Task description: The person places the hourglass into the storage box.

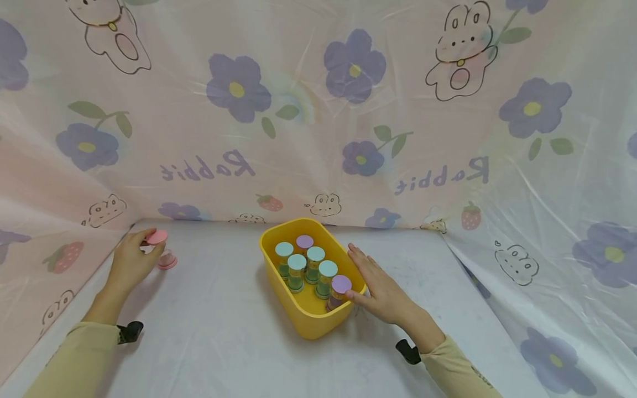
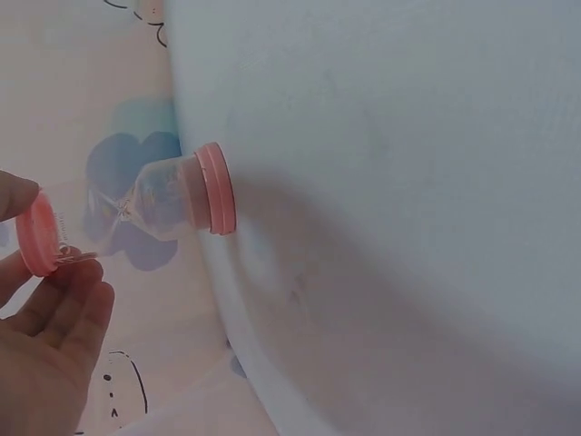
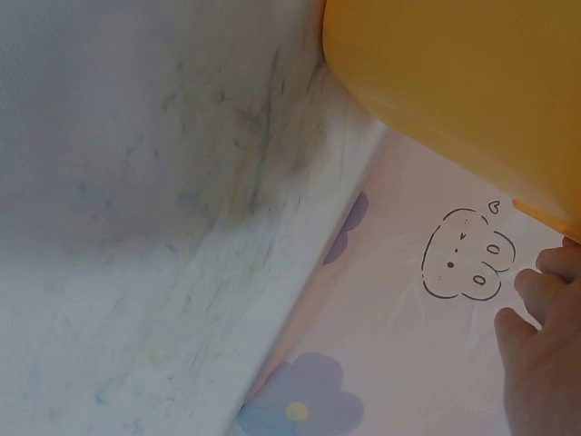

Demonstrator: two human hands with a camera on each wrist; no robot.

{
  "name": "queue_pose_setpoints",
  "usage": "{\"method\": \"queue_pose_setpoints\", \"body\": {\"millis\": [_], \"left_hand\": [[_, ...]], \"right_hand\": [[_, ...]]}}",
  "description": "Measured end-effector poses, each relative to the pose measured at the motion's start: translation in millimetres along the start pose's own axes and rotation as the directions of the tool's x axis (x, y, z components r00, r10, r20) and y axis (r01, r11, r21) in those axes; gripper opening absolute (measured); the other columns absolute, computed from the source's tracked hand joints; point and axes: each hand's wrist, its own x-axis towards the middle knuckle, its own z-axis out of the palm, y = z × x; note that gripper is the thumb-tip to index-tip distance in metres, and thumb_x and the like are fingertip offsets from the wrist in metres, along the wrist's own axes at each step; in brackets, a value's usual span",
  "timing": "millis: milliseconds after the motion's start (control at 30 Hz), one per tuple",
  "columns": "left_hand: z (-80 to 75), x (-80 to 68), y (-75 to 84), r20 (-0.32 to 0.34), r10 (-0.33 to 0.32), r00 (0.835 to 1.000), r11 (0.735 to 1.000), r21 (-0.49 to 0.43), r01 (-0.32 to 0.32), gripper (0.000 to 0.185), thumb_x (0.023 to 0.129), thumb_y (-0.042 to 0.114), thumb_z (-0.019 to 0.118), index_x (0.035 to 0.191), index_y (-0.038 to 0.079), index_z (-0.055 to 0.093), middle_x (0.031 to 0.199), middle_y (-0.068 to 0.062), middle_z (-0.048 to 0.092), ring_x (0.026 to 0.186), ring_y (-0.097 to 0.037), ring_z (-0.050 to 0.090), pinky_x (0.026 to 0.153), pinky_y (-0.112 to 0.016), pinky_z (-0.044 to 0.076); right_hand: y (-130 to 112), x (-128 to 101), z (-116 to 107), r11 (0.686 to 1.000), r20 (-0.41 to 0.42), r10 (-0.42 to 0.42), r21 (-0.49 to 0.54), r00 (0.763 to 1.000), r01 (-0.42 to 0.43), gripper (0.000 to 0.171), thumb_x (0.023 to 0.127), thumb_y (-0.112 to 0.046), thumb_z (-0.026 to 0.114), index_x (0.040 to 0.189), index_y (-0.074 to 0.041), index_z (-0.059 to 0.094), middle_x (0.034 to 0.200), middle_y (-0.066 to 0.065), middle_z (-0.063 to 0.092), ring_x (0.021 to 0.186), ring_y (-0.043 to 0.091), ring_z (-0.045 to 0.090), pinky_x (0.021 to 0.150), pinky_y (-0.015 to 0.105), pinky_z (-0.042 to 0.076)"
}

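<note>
At the far left of the table, my left hand pinches the upper pink cap of an hourglass between thumb and fingers. In the left wrist view the hourglass shows clear glass with a narrow waist and a pink cap at each end. Its lower cap is at the white tabletop; whether it touches, I cannot tell. My right hand lies against the right side of a yellow bin, fingers extended and thumb at the rim. Inside the bin stand several hourglasses with light blue caps and two with purple caps.
A white-covered table lies under everything. Behind it and at both sides hangs a pale sheet printed with flowers and rabbits. Dark straps show at both wrists.
</note>
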Motion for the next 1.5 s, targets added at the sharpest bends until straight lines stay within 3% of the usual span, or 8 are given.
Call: {"method": "queue_pose_setpoints", "body": {"millis": [100, 300, 433, 533, 600, 933, 1300, 1500], "left_hand": [[1.6, -1.4, -3.2, -0.024, 0.014, 1.000, 1.000, -0.019, -0.014, 0.048, 0.098, 0.010, 0.067, 0.136, -0.017, 0.054, 0.124, -0.036, 0.057, 0.109, -0.048, 0.059, 0.076, -0.011, 0.038], [3.1, -3.7, 0.4, -0.059, 0.017, 0.998, 0.998, -0.062, -0.021, 0.048, 0.098, 0.008, 0.067, 0.135, -0.018, 0.054, 0.124, -0.036, 0.056, 0.107, -0.046, 0.060, 0.074, 0.001, 0.035], [3.3, -5.0, 8.3, -0.094, 0.020, 0.995, 0.995, -0.097, -0.029, 0.047, 0.096, 0.007, 0.069, 0.134, -0.017, 0.056, 0.123, -0.035, 0.056, 0.100, -0.014, 0.059, 0.075, 0.005, 0.037], [3.6, -6.6, 14.7, -0.121, 0.019, 0.992, 0.991, -0.133, -0.036, 0.046, 0.095, 0.005, 0.069, 0.134, -0.016, 0.058, 0.122, -0.033, 0.056, 0.095, 0.011, 0.046, 0.076, 0.004, 0.040], [3.9, -8.0, 19.2, -0.135, 0.020, 0.991, 0.987, -0.156, -0.041, 0.046, 0.094, 0.004, 0.070, 0.134, -0.016, 0.058, 0.122, -0.033, 0.056, 0.094, 0.019, 0.042, 0.077, 0.004, 0.041], [3.9, -17.3, 45.6, -0.165, -0.028, 0.986, 0.978, -0.209, -0.007, 0.046, 0.093, 0.001, 0.071, 0.136, -0.013, 0.058, 0.122, -0.028, 0.054, 0.094, 0.017, 0.045, 0.080, 0.004, 0.042], [3.7, -22.0, 81.0, -0.232, 0.036, 0.972, 0.958, -0.267, -0.100, 0.045, 0.089, -0.003, 0.073, 0.133, -0.011, 0.063, 0.119, -0.024, 0.058, 0.095, 0.013, 0.050, 0.081, 0.002, 0.044], [3.1, -25.3, 100.8, -0.247, 0.082, 0.966, 0.946, -0.284, -0.153, 0.045, 0.089, -0.005, 0.075, 0.132, -0.009, 0.064, 0.118, -0.022, 0.059, 0.099, 0.008, 0.051, 0.083, 0.001, 0.044]], "right_hand": [[0, 0, 0, 1.000, 0.000, -0.003, -0.001, 1.000, 0.003, 0.085, 0.101, -0.043, 0.063, 0.165, -0.003, 0.022, 0.173, 0.010, 0.019, 0.159, 0.028, 0.019, 0.127, 0.054, 0.017], [0, 0, 0, 1.000, 0.002, -0.001, 0.001, 1.000, 0.001, 0.085, 0.101, -0.043, 0.062, 0.164, -0.002, 0.023, 0.173, 0.010, 0.019, 0.159, 0.028, 0.019, 0.126, 0.057, 0.019], [0, 0, 0, 1.000, 0.008, 0.011, -0.001, 1.000, -0.011, 0.086, 0.101, -0.045, 0.062, 0.165, -0.003, 0.022, 0.173, 0.009, 0.018, 0.159, 0.027, 0.018, 0.127, 0.055, 0.018], [0, 0, 0, 1.000, 0.008, 0.014, -0.003, 1.000, -0.014, 0.086, 0.101, -0.046, 0.061, 0.165, -0.003, 0.022, 0.173, 0.008, 0.017, 0.159, 0.027, 0.018, 0.127, 0.056, 0.018], [1, 0, 0, 1.000, 0.007, 0.013, -0.003, 1.000, -0.013, 0.086, 0.101, -0.046, 0.062, 0.165, -0.004, 0.022, 0.173, 0.008, 0.018, 0.159, 0.027, 0.018, 0.126, 0.057, 0.019], [1, 0, 1, 1.000, 0.008, 0.024, 0.006, 1.000, -0.024, 0.086, 0.101, -0.046, 0.062, 0.165, -0.004, 0.022, 0.173, 0.007, 0.018, 0.159, 0.026, 0.018, 0.130, 0.038, 0.009], [0, 1, 0, 1.000, 0.003, 0.008, 0.001, 1.000, -0.008, 0.086, 0.101, -0.045, 0.062, 0.165, -0.003, 0.022, 0.173, 0.011, 0.020, 0.159, 0.027, 0.019, 0.127, 0.054, 0.017], [0, 0, 1, 1.000, 0.007, 0.017, 0.004, 1.000, -0.017, 0.086, 0.102, -0.046, 0.062, 0.165, -0.004, 0.021, 0.173, 0.008, 0.018, 0.159, 0.026, 0.018, 0.130, 0.046, 0.013]]}}
